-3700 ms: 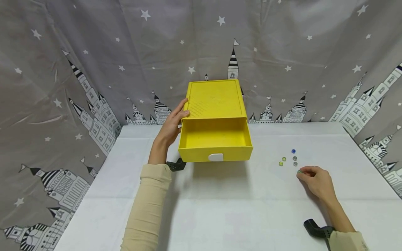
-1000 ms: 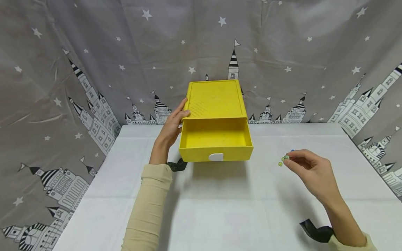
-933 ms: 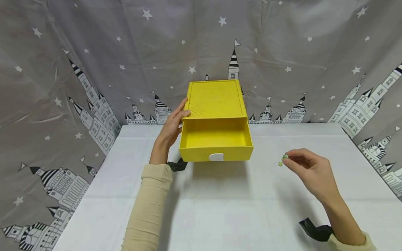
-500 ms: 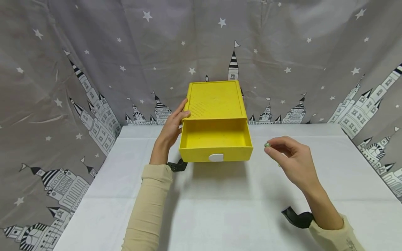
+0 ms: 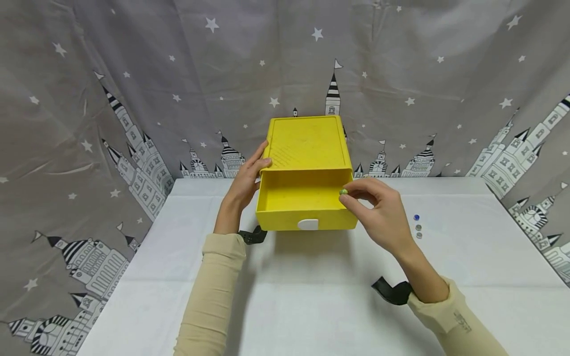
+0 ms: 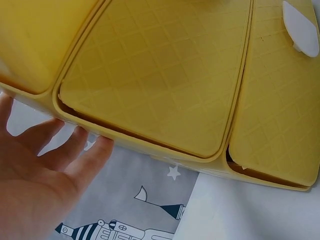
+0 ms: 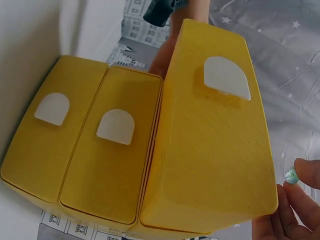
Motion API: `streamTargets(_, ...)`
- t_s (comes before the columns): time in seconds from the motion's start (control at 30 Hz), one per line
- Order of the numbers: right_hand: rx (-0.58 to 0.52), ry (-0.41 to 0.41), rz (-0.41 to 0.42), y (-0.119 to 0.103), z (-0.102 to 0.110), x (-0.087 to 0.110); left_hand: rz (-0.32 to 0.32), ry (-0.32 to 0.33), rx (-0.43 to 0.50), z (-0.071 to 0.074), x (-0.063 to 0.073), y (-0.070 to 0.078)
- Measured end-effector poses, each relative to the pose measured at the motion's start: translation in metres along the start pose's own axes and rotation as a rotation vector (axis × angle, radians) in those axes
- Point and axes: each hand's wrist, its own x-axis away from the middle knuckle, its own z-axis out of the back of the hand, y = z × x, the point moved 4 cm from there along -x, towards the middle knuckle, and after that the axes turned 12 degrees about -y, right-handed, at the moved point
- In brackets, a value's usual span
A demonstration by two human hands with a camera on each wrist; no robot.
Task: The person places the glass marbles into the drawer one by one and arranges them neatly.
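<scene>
A yellow drawer box (image 5: 309,143) stands on the table, its top drawer (image 5: 305,190) pulled out and showing a bare inside. My left hand (image 5: 244,185) rests against the box's left side, its thumb at the top edge; the left wrist view shows its fingers (image 6: 95,160) touching the wall. Above the drawer's front right corner, my right hand (image 5: 378,212) pinches a small green glass marble (image 5: 343,192) between thumb and index finger. The right wrist view shows this marble (image 7: 291,175) beside the drawer front (image 7: 215,150).
A blue marble (image 5: 416,217) and two greyish marbles (image 5: 418,231) lie on the white tablecloth (image 5: 311,296) to the right. In the right wrist view, two lower drawers (image 7: 102,145) are closed. A grey curtain (image 5: 285,64) with castles hangs behind.
My right hand has lifted the green marble from the table and carried it left to the open drawer. Two yellow-green marbles seen earlier are out of sight. My left hand stays in place.
</scene>
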Motion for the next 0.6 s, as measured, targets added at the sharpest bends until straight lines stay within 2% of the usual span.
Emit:
streamTargets(0.27,-0.012,-0.012,-0.003,0.0049,-0.0026,-0.0033,0.001,-0.003,-0.009,-0.0027,-0.0013,-0.0005)
streamTargets(0.6,-0.03,0.017,-0.011,0.0079,0.0,-0.0002,-0.001,-0.002,-0.011,-0.0001,-0.0003,-0.0014)
